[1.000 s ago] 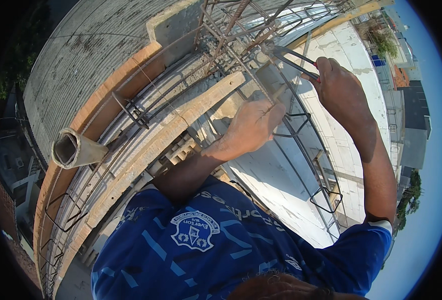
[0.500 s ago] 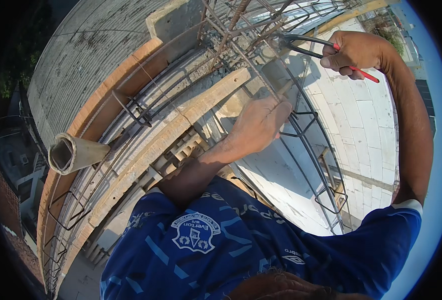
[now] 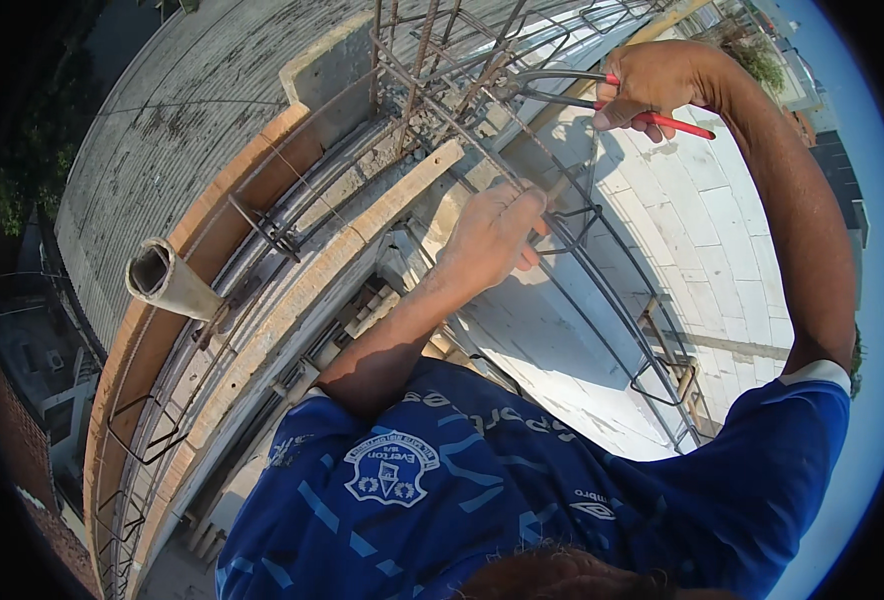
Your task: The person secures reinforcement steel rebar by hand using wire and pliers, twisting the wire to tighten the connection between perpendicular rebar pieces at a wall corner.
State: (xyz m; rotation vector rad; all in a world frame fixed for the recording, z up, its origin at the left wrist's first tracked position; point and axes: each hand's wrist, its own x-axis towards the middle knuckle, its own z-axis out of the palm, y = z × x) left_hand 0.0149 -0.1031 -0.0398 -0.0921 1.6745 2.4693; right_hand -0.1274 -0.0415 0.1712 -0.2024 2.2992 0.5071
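My left hand [image 3: 500, 228] is closed around a long steel bar of a rebar cage [image 3: 617, 292], which slopes from the upper middle toward the lower right. Farther up, my right hand [image 3: 654, 86] grips pincers [image 3: 684, 127] by their red-ended handles. The jaws of the pincers point left into a crowded joint of bars, where upright rebar [image 3: 424, 75] crosses the cage. What the jaws touch is too small to make out. Square stirrups [image 3: 592, 213] sit along the cage just past my left hand.
Left of me curves a wooden formwork board [image 3: 202, 215] with rebar and stirrups inside. A pale plank [image 3: 362, 228] runs alongside it. A grey pipe stub [image 3: 177, 285] sticks up there. Beyond lies a corrugated roof [image 3: 182, 110]. A white block wall [image 3: 707, 235] stands at the right.
The view has shifted a little, so the bars and both hands appear farther left. Both hands keep their holds, and the pincers have stayed at the bar joint.
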